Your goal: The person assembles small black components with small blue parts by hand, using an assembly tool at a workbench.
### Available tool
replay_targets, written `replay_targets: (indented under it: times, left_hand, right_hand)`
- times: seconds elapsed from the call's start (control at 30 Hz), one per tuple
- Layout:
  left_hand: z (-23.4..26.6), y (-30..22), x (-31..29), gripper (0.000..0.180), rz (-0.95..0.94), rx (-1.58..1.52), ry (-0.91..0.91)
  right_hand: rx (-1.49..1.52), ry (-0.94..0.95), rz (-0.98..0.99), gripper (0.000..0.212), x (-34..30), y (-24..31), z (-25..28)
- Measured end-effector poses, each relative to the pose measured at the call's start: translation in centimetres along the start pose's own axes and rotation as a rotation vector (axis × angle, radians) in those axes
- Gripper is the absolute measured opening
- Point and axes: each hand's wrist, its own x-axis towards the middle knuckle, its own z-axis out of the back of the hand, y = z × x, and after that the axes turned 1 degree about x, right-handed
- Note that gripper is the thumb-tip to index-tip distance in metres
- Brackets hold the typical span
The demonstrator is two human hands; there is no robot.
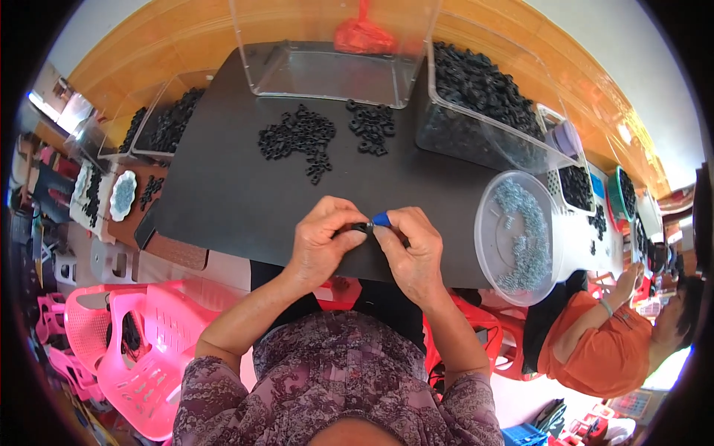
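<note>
Above the dark tabletop (223,178), our left hand (321,236) pinches a small black part (361,227) while our right hand (413,249) grips its end, something blue (381,219) showing there; we seem mid-fitting, so the next move calls for steady alignment

Black piece: my left hand's (323,239) fingertips cover most of the small black piece (360,227).
Blue bit: I cannot tell whether the short bright-blue thing (381,219) at my right hand's (413,251) fingertips is worn or held.
Tub: the silvery pieces (532,251) are too small for me to tell singly.
Bin: the upper edge cuts off the large clear plastic bin (327,99).
Chair: my left forearm (253,316) hides part of the pink plastic chair (163,338).
Blouse: the lower edge crops my purple patterned blouse (338,364).
</note>
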Motion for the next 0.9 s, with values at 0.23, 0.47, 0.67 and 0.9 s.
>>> replay_targets:
  times: [0.23, 0.47, 0.67, 0.9]
  left_hand:
    - [-0.1, 0.4, -0.5, 0.027, -0.119, 0.058, -0.012]
    - [0.2, 0.0, -0.6, 0.022, 0.074, -0.084, 0.039]
    - [0.2, 0.3, -0.6, 0.022, 0.048, -0.098, 0.035]
    - [-0.4, 0.0, -1.0, 0.02, -0.07, -0.012, -0.003]
  right_hand:
    - [-0.073, 0.057, 0.059, 0.011, -0.6, 0.5, 0.1]
    - [0.181, 0.167, -0.392, 0.007, -0.6, 1.0, 0.8]
    - [0.33, 0.212, -0.437, 0.008, -0.3, 0.3, 0.9]
    - [0.436, 0.255, -0.542, 0.01, 0.1, 0.1, 1.2]
